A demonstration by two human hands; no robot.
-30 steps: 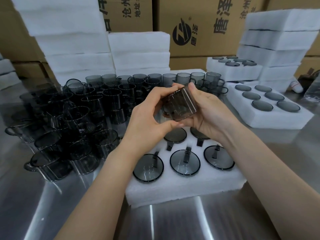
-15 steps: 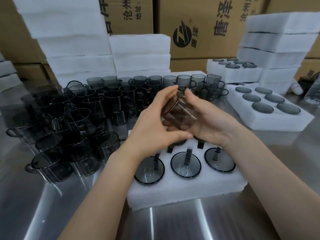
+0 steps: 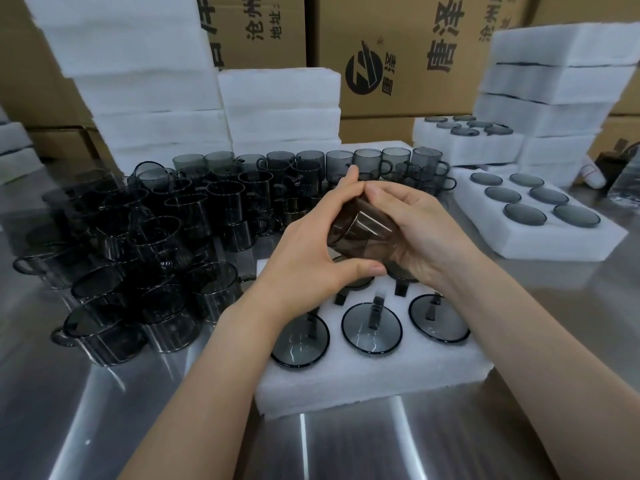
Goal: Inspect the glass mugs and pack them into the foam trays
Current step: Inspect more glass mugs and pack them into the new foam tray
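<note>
Above the foam tray (image 3: pixel 363 386) on the steel table (image 3: pixel 104 410), both hands cradle one smoky glass mug (image 3: pixel 363 230), left hand (image 3: pixel 311 251) and right hand (image 3: pixel 426 233) curled round it, tilted.

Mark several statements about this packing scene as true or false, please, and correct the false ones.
1. The left hand and the right hand together hold one glass mug. True.
2. The foam tray at the right holds four mugs. False: six packed mugs show in it.
3. The loose mugs stand on the metal table, left of the near foam tray. True.
4. The near foam tray is without any mug. False: three front-row mugs sit in it.
</note>
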